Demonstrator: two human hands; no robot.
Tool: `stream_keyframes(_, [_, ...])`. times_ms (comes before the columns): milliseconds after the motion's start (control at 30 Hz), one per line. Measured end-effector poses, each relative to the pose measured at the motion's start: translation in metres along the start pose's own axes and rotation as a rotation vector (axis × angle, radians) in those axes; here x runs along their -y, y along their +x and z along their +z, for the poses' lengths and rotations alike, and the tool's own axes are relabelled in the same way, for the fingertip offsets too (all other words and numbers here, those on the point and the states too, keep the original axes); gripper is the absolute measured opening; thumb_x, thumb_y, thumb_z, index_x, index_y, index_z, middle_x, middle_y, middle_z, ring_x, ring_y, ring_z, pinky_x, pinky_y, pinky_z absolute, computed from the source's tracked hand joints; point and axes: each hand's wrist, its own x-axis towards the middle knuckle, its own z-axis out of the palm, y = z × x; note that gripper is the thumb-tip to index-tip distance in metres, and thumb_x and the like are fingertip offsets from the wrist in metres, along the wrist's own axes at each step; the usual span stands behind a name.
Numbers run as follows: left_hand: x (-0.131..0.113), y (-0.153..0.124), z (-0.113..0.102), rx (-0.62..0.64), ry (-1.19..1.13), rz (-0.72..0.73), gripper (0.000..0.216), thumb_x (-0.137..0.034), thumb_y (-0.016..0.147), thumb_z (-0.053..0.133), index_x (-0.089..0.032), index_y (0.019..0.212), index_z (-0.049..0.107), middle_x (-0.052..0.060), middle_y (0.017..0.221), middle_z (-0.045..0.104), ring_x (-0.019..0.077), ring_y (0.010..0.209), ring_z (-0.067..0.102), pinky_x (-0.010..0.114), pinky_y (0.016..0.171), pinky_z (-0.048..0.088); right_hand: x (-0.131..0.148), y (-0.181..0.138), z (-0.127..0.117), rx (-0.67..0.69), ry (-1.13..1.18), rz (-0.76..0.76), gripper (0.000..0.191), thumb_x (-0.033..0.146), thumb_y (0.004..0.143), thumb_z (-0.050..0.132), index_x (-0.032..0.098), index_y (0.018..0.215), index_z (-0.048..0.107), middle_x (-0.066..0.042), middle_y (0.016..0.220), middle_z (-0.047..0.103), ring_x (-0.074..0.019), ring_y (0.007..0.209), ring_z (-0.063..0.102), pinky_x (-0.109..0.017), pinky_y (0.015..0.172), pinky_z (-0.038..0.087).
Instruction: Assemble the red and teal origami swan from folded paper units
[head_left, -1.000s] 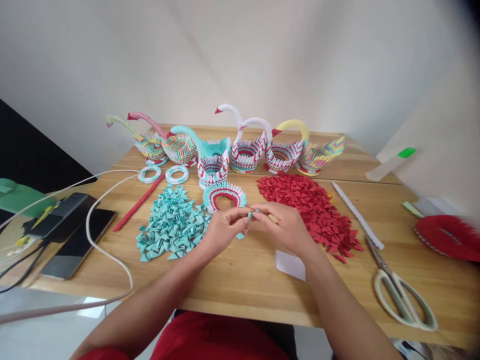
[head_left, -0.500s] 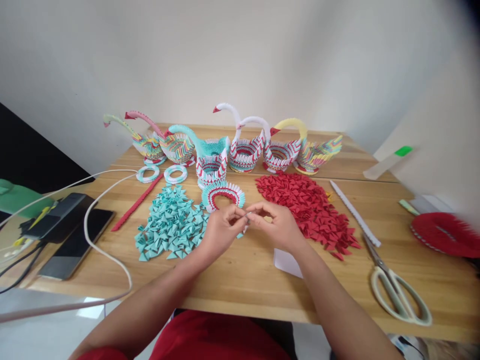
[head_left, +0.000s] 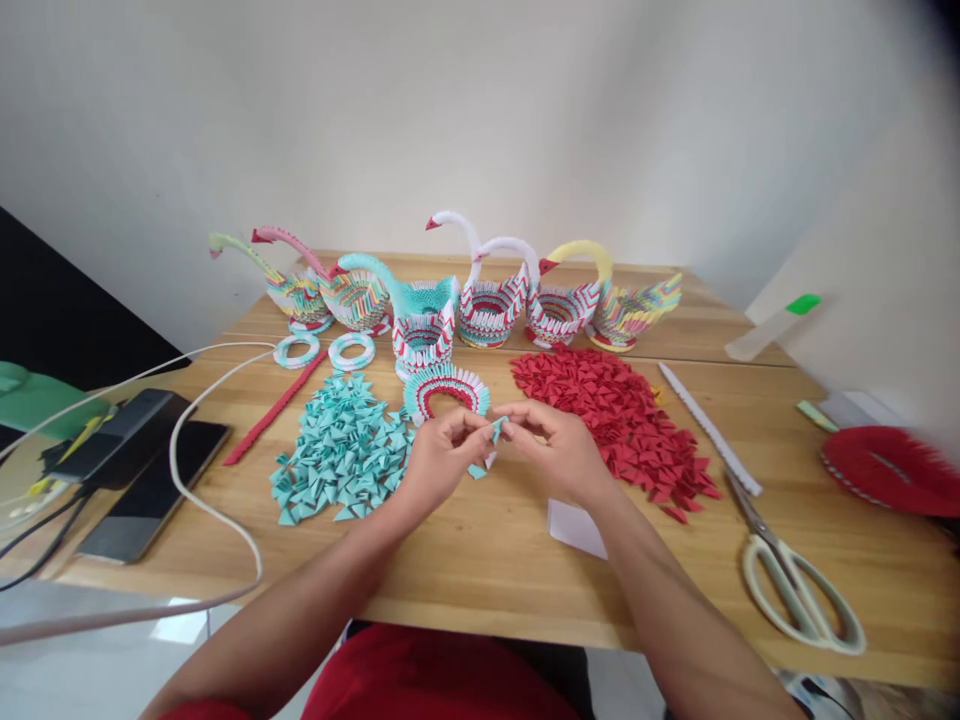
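Note:
Between the fingertips of both hands is a small teal folded paper piece (head_left: 498, 429). My left hand (head_left: 448, 455) pinches it from the left, and my right hand (head_left: 555, 450) pinches it from the right. Just behind the hands lies a curved band of teal, white and red paper pieces (head_left: 448, 378), its near side hidden by my fingers. A heap of teal folded pieces (head_left: 341, 450) spreads out left of my left hand. To the right of my right hand is a heap of red folded pieces (head_left: 611, 415).
Several paper swans (head_left: 491, 310) stand along the back. Paper rings (head_left: 352, 352) and a red strip (head_left: 274, 410) lie at left, beside a phone (head_left: 154, 490) and white cable (head_left: 176, 460). At right are scissors (head_left: 799, 590), a white strip (head_left: 709, 425) and a red fan-shaped piece (head_left: 885, 468).
The teal paper piece now shows more clearly between the fingertips, which have shifted slightly around it. The heaps and swans stay in place.

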Motion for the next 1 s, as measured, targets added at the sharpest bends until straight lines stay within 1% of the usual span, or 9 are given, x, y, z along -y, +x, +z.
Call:
stream_keyframes(67, [-0.0029, 0.0007, -0.0018, 0.032, -0.096, -0.056, 0.033, -0.045, 0.078, 0.071, -0.014, 0.076, 0.061, 0.001, 0.060, 0.065, 0.0106, 0.052, 0.058, 0.021, 0.054, 0.048, 0.0000, 0.0003, -0.0007, 0.009, 0.056, 0.013, 0.021, 0.027, 0.083, 0.061, 0.021, 0.100, 0.071, -0.003, 0.085, 0.074, -0.0165, 0.077, 0.069, -0.030, 0.074, 0.053])
stream_keyframes(200, [-0.0073, 0.0004, -0.0029, 0.178, -0.306, -0.178, 0.039, -0.050, 0.078, 0.072, -0.014, 0.078, 0.057, 0.003, 0.068, 0.067, 0.0115, 0.054, 0.062, 0.021, 0.052, 0.048, -0.0005, 0.0015, -0.0012, 0.050, 0.210, 0.044, 0.019, 0.030, 0.082, 0.063, 0.020, 0.096, 0.071, -0.002, 0.078, 0.072, -0.0157, 0.072, 0.068, -0.029, 0.069, 0.054])
stream_keyframes(300, [-0.0078, 0.0001, -0.0028, 0.237, -0.375, -0.216, 0.040, -0.050, 0.079, 0.071, -0.015, 0.082, 0.053, 0.004, 0.070, 0.068, 0.0123, 0.054, 0.063, 0.022, 0.050, 0.048, 0.0004, 0.0014, 0.0002, 0.051, 0.213, 0.027, 0.019, 0.029, 0.081, 0.065, 0.021, 0.097, 0.070, -0.002, 0.080, 0.072, -0.0152, 0.072, 0.067, -0.028, 0.067, 0.053])
stream_keyframes(467, [-0.0079, -0.0003, -0.0047, 0.249, -0.454, -0.261, 0.039, -0.043, 0.078, 0.076, -0.017, 0.094, 0.052, -0.001, 0.065, 0.064, 0.0091, 0.050, 0.058, 0.017, 0.046, 0.041, 0.0015, -0.0009, 0.0037, 0.073, 0.109, -0.043, 0.017, 0.024, 0.085, 0.058, 0.021, 0.097, 0.070, -0.001, 0.075, 0.072, -0.0157, 0.070, 0.068, -0.028, 0.068, 0.053])
stream_keyframes(533, [-0.0088, -0.0007, -0.0046, 0.263, -0.500, -0.289, 0.040, -0.041, 0.077, 0.077, -0.017, 0.098, 0.052, -0.002, 0.066, 0.064, 0.0083, 0.052, 0.058, 0.016, 0.047, 0.040, 0.0007, -0.0015, 0.0046, 0.011, 0.010, -0.091, 0.016, 0.022, 0.084, 0.058, 0.021, 0.093, 0.071, -0.001, 0.076, 0.073, -0.0159, 0.069, 0.068, -0.028, 0.067, 0.052])
stream_keyframes(633, [-0.0103, -0.0012, -0.0025, 0.264, -0.554, -0.322, 0.045, -0.038, 0.073, 0.081, -0.017, 0.101, 0.052, -0.001, 0.073, 0.066, 0.0094, 0.059, 0.062, 0.017, 0.052, 0.044, -0.0005, -0.0016, 0.0048, -0.092, -0.151, -0.193, 0.017, 0.018, 0.083, 0.056, 0.023, 0.091, 0.071, -0.002, 0.080, 0.073, -0.0169, 0.073, 0.067, -0.029, 0.070, 0.051])
stream_keyframes(767, [-0.0090, 0.0002, 0.0000, 0.275, -0.553, -0.363, 0.049, -0.039, 0.070, 0.083, -0.016, 0.100, 0.052, 0.001, 0.077, 0.067, 0.0100, 0.060, 0.064, 0.019, 0.054, 0.046, -0.0007, -0.0012, 0.0037, -0.127, -0.258, -0.351, 0.019, 0.017, 0.087, 0.053, 0.023, 0.095, 0.070, -0.004, 0.082, 0.071, -0.0185, 0.077, 0.066, -0.031, 0.071, 0.051])
stream_keyframes(867, [-0.0047, 0.0013, 0.0010, 0.243, -0.494, -0.318, 0.051, -0.041, 0.068, 0.083, -0.017, 0.100, 0.051, -0.001, 0.073, 0.066, 0.0102, 0.055, 0.062, 0.019, 0.051, 0.044, -0.0020, -0.0006, 0.0026, -0.117, -0.272, -0.424, 0.019, 0.017, 0.090, 0.053, 0.022, 0.096, 0.069, -0.006, 0.083, 0.071, -0.0193, 0.078, 0.065, -0.033, 0.071, 0.051])
stream_keyframes(1000, [-0.0007, -0.0018, 0.0038, 0.142, -0.252, -0.149, 0.042, -0.037, 0.073, 0.076, -0.018, 0.099, 0.050, -0.004, 0.064, 0.062, 0.0103, 0.051, 0.058, 0.020, 0.050, 0.042, -0.0034, -0.0003, -0.0005, -0.048, -0.230, -0.450, 0.017, 0.017, 0.090, 0.054, 0.023, 0.097, 0.069, -0.005, 0.088, 0.072, -0.0188, 0.081, 0.067, -0.033, 0.075, 0.052])
